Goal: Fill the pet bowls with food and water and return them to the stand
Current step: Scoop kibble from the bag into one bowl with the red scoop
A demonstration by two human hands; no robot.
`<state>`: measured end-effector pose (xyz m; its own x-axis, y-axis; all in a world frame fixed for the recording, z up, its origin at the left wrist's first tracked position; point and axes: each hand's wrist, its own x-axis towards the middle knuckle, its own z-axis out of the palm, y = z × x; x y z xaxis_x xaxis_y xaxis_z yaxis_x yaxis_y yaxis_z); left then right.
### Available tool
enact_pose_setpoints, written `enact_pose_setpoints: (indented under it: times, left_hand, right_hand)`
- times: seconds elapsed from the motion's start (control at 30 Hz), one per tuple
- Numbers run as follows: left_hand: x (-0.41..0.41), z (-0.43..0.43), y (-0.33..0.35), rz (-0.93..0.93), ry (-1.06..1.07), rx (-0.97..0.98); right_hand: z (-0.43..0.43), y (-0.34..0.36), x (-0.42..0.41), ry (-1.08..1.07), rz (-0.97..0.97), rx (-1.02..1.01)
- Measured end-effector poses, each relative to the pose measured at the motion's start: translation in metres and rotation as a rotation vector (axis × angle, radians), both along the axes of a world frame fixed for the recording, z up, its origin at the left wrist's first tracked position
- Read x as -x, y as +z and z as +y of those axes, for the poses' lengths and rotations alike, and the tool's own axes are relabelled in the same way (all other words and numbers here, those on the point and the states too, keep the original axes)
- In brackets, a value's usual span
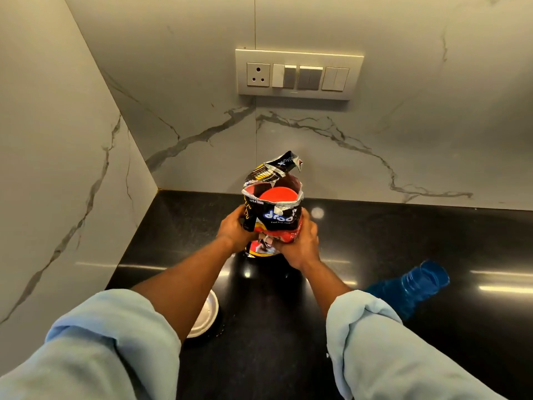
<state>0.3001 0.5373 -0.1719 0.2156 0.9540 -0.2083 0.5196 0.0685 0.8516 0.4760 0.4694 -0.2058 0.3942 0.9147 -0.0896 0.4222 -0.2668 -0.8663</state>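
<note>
A black and red pet food bag (pixel 281 216) stands upright on the black countertop (pixel 375 243), near the back wall. Its torn top gapes open, and a red round thing (pixel 277 195) shows inside. My left hand (pixel 233 232) grips the bag's left side. My right hand (pixel 301 245) holds its right side lower down. A silver pet bowl (pixel 203 316) sits on the counter under my left forearm, mostly hidden by the arm. A blue plastic water bottle (pixel 415 287) stands to the right of my right arm, with no cap on its mouth.
White marble walls close the corner at the left and behind the counter. A switch panel with a socket (pixel 298 74) hangs on the back wall above the bag. The counter stretches on to the right.
</note>
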Motion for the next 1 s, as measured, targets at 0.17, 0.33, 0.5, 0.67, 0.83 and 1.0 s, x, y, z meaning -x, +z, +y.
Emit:
enact_pose_setpoints:
  times: [0.17, 0.33, 0.5, 0.67, 0.83, 1.0]
  left_hand:
    - [-0.007, 0.017, 0.000, 0.020, 0.030, 0.020]
    - [-0.009, 0.012, -0.002, 0.029, 0.048, -0.017]
    - [-0.006, -0.010, -0.008, 0.112, 0.088, -0.110]
    - [0.004, -0.040, -0.011, 0.136, 0.082, -0.075]
    - [0.011, -0.068, -0.009, 0.175, 0.055, -0.053]
    - [0.010, -0.104, -0.018, 0.178, -0.009, 0.018]
  right_hand:
    - [0.018, -0.006, -0.002, -0.019, -0.016, -0.011]
    - [0.018, -0.009, -0.006, -0.015, 0.008, -0.018]
    - [0.014, -0.012, -0.002, -0.062, -0.005, 0.036]
    - [-0.015, -0.013, 0.010, -0.065, 0.085, 0.109]
    - [-0.056, -0.012, 0.013, 0.021, 0.102, 0.163]
    - [-0.109, -0.024, 0.014, 0.062, 0.146, 0.256]
